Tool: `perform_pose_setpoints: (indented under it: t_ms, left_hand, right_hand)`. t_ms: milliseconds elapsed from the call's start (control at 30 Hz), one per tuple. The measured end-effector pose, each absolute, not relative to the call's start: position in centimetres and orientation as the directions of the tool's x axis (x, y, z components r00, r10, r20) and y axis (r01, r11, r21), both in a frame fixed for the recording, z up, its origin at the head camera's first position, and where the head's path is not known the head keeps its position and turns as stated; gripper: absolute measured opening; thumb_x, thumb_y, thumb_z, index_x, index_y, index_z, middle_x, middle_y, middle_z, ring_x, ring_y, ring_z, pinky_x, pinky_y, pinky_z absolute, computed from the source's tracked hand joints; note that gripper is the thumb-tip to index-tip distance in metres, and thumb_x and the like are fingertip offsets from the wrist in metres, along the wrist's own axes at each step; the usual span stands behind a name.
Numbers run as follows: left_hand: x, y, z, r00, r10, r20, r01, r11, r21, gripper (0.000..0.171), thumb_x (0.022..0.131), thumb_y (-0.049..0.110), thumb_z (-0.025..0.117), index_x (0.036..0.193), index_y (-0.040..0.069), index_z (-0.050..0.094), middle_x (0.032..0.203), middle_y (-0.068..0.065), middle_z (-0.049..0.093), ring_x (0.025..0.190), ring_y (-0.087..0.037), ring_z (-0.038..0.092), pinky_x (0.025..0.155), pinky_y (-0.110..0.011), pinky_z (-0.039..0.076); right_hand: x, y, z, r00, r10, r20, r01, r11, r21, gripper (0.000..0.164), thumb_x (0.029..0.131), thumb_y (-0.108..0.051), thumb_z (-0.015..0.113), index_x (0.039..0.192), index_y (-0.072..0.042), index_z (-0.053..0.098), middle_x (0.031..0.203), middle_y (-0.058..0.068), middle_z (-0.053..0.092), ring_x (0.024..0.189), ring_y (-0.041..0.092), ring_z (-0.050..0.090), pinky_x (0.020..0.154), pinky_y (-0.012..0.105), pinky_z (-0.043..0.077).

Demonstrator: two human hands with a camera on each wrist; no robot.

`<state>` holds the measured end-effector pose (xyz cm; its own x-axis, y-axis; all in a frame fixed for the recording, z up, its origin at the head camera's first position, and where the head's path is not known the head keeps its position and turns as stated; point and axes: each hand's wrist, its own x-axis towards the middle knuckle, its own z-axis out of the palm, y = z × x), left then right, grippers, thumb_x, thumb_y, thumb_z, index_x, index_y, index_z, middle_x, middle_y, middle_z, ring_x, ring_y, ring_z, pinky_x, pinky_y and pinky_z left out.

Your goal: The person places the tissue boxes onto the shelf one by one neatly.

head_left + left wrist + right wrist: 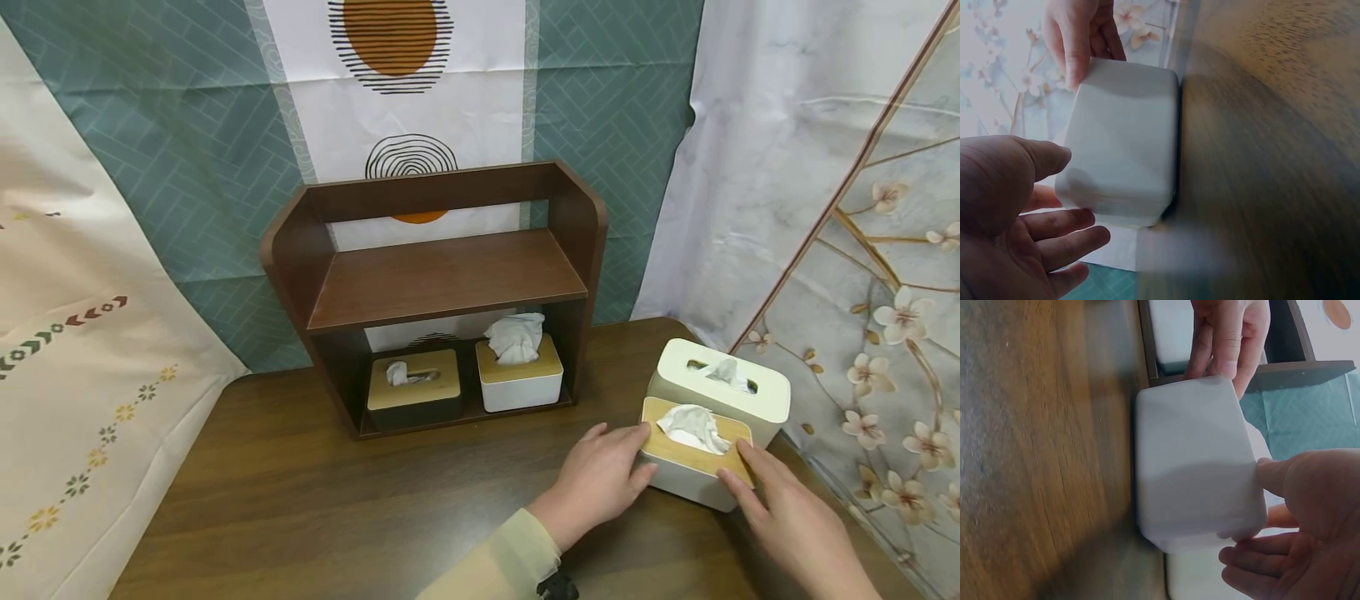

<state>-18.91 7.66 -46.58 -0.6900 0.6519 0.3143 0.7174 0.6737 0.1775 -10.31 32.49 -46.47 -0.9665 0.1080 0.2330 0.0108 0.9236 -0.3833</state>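
A white tissue box (pixel 684 477) with a light wooden lid and a tissue sticking out stands on the table at the right. My left hand (pixel 600 477) grips its left end, thumb at the front edge and index finger at the lid's corner. At the opposite end my right hand (pixel 795 508) holds the box, with thumb and index finger on the lid's edge. Both wrist views show the plain white side of the box (pixel 1124 125) between the two hands. Right behind it is a larger all-white tissue box (pixel 768 396).
A dark brown two-tier shelf (pixel 450 275) stands at the back. Its lower tier holds a black tissue box (pixel 416 410) with a wooden lid and a white tissue box (pixel 522 393) with a wooden lid. A flowered cloth (pixel 870 400) borders the table's right side.
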Motion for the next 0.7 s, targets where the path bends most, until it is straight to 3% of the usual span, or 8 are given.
perform_pose_setpoints:
  t_ms: [400,700]
  left_hand:
    - [-18.7,6.0,-46.8,-0.706,0.634,0.316,0.704,0.677,0.215,0.052,0.111,0.040,0.069,0.157,0.016,0.063,0.154,0.008,0.065,0.140,-0.002,0.060,0.122,-0.038,0.044]
    - [-18.5,4.5,-46.8,-0.711,0.612,0.346,0.694,0.689,0.208,0.050,0.110,0.038,0.071,0.153,0.014,0.065,0.150,0.005,0.069,0.137,-0.004,0.063,0.120,-0.038,0.046]
  right_hand:
    - [-10.5,31.0,-46.7,-0.969,0.083,0.232,-0.016,0.919,-0.393,0.066,0.115,-0.038,0.063,0.156,0.012,0.049,0.152,0.045,0.048,0.133,0.067,0.054,0.095,0.082,0.046]
    - [-10.6,29.4,-46.9,-0.946,0.046,0.322,-0.084,0.921,-0.380,0.060,0.111,-0.032,0.070,0.151,0.010,0.057,0.151,0.041,0.054,0.130,0.064,0.059,0.093,0.079,0.048]
